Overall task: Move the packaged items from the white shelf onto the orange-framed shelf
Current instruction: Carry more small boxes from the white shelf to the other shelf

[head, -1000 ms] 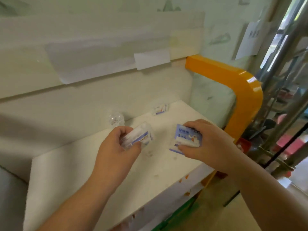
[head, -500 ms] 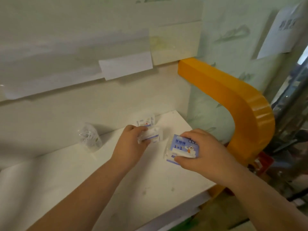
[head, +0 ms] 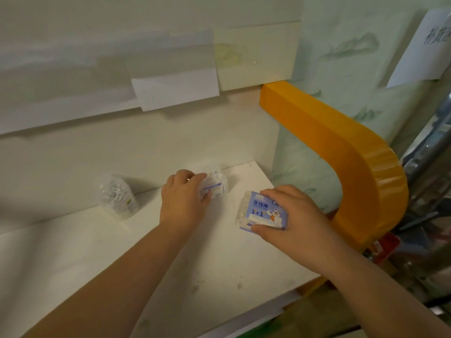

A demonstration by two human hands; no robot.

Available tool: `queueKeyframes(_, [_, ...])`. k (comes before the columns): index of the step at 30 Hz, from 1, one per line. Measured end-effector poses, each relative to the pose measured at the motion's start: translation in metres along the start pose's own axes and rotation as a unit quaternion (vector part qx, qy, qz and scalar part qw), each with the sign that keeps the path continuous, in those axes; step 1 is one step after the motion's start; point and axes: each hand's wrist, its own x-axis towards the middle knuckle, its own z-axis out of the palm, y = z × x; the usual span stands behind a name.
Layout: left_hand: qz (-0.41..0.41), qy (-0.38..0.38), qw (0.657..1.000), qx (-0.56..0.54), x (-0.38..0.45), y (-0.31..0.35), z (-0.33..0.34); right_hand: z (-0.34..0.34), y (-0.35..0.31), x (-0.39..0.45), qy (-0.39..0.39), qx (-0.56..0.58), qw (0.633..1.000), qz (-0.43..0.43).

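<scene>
My left hand grips a small clear packet with a blue label at the back of the white shelf board, pressed against another small packet by the wall. In my right hand is a blue-labelled floss pick pack, held just above the board near the orange frame. A clear round tub of cotton swabs stands on the board to the left.
The orange frame curves around the board's right end. Paper sheets are stuck to the wall above. Metal racking and clutter lie to the right.
My left hand has carried its packet toward the back wall, up against the packet lying there. The right hand keeps its floss pack near the frame. The view has shifted closer.
</scene>
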Motion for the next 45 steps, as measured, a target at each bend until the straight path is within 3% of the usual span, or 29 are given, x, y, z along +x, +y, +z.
queueKeyframes(8, [0.031, 0.025, 0.998, -0.039, 0.003, -0.009, 0.008, 0.015, 0.013, 0.035, 0.028, -0.108, 0.994, 0.019])
queueKeyframes(17, [0.03, 0.027, 0.997, -0.068, 0.003, -0.018, 0.008, 0.035, 0.024, 0.091, -0.048, -0.247, 0.967, 0.04])
queueKeyframes(26, [0.034, 0.019, 0.995, -0.088, 0.004, -0.024, -0.005, 0.053, 0.032, 0.141, -0.105, -0.194, 0.975, 0.007])
queueKeyframes(37, [0.016, 0.022, 0.996, -0.079, -0.002, -0.024, -0.026, 0.053, 0.025, 0.135, -0.069, -0.175, 0.982, 0.015])
queueKeyframes(45, [-0.016, -0.016, 1.0, -0.02, -0.019, -0.026, -0.065, 0.041, -0.022, 0.113, -0.02, -0.095, 0.994, -0.06])
